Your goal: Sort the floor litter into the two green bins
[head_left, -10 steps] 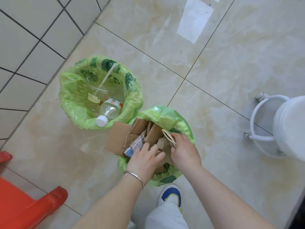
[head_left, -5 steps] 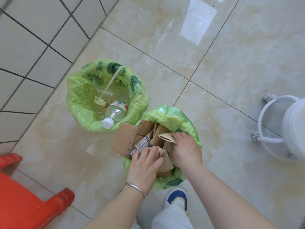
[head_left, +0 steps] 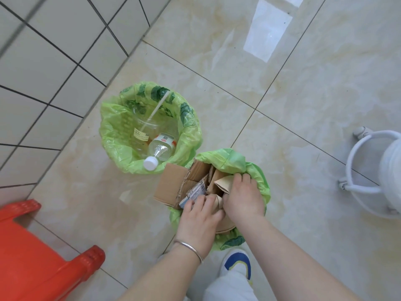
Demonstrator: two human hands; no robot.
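Both hands (head_left: 219, 209) pressing cardboard (head_left: 171, 184) (near bin (head_left: 258, 172))

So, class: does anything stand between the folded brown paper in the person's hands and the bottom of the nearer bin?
Yes. Upright cardboard pieces and a printed carton crowd the nearer bin beside the brown paper that both hands press down.

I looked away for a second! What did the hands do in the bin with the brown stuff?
Both hands pushed deeper into the near green-lined bin: the right hand pressed the folded brown paper piece downward, and the left hand slid forward over the cardboard. The far green-lined bin, clear plastic bottle and flat cardboard flap stayed put.
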